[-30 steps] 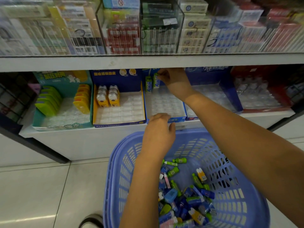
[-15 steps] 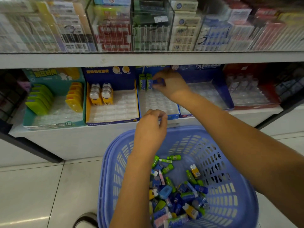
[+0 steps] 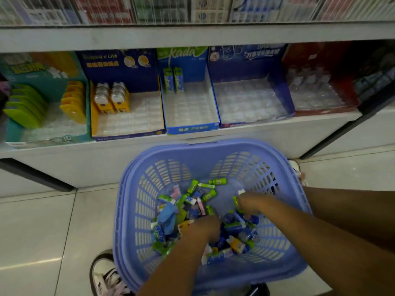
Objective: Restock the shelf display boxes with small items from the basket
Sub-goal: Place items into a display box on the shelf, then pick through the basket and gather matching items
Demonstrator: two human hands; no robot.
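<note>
The lilac plastic basket [image 3: 213, 146] stands on the tiled floor [image 3: 32, 221] just in front of the white shelf [image 3: 288, 131]. Its bottom is heaped with small items [image 3: 171, 216]: blue wrapped packs, lime-green tubes, and a few yellow and pink pieces, all jumbled.

Both hands are down inside the basket. The left hand [image 3: 203, 228] is sunk knuckles-up into the middle of the heap, its fingers buried among the packs, so I cannot tell whether they grip anything. The right hand [image 3: 251, 202] lies at the far right edge of the heap, blurred; a green piece and a white piece show at its fingers, but whether they are pinched cannot be told.

On the shelf, well apart from both hands, the blue display box [image 3: 192, 130] holds 2 green-and-blue packs [image 3: 173, 79] upright at its back left. Beside it on the left, the navy-and-yellow box [image 3: 128, 136] holds 2 bear-shaped items [image 3: 111, 97].
</note>
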